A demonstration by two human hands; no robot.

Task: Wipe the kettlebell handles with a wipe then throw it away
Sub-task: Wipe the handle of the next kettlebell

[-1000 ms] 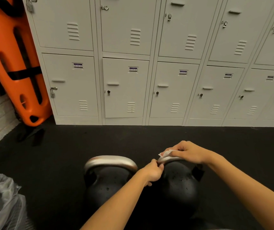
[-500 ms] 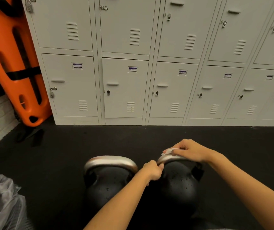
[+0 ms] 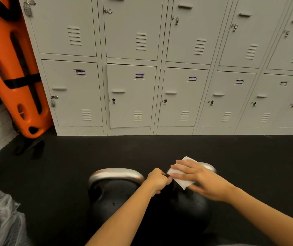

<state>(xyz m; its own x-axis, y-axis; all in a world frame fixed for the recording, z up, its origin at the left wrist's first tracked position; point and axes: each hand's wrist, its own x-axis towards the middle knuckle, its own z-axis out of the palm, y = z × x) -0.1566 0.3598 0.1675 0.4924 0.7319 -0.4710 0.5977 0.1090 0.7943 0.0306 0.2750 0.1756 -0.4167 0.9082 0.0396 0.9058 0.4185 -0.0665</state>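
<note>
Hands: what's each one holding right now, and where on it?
Left hand grips the left end of the right kettlebell's handle. Right hand presses the white wipe flat onto that handle with straight fingers; no curled grip.

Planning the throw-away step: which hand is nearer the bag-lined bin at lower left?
Left. The left hand grips the end of the right kettlebell's handle, on the bin side. The right hand presses the wipe on that handle, farther from it.
</note>
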